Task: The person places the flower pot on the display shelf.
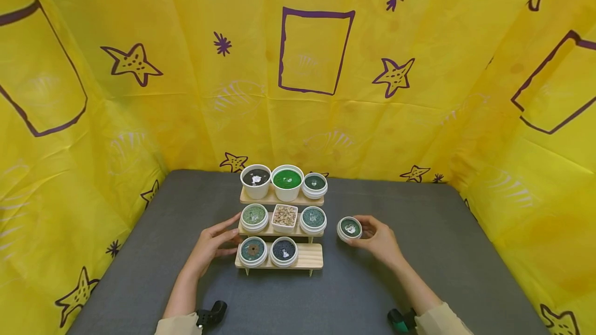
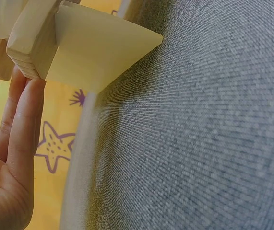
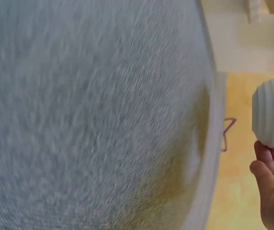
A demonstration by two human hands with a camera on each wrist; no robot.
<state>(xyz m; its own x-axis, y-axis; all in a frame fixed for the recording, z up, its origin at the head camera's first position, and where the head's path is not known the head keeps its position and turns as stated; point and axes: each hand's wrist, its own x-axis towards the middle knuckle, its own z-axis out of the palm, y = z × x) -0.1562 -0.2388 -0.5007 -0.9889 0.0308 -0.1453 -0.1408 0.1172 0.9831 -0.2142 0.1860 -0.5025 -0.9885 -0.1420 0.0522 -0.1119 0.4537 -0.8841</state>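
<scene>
My right hand (image 1: 379, 239) holds a small ribbed white pot (image 1: 349, 228) with a dark green filling, right of a three-tier wooden stand (image 1: 310, 256). In the right wrist view that pot (image 3: 267, 113) is up off the table in the fingers. My left hand (image 1: 207, 248) has its fingers extended against the stand's left side; in the left wrist view the fingertips touch the end of a wooden shelf (image 2: 31, 45). On the bottom tier sit a teal-filled pot (image 1: 253, 250) and a dark-blue-filled pot (image 1: 284, 250), with bare wood to their right.
Two taller white cups (image 1: 255, 190) and a small green-filled pot (image 1: 314, 185) occupy the top tier. A square dish of pale bits (image 1: 284, 217) sits between two pots on the middle tier. Yellow patterned cloth (image 1: 316, 118) surrounds the dark grey table (image 1: 344, 304) at the back and sides.
</scene>
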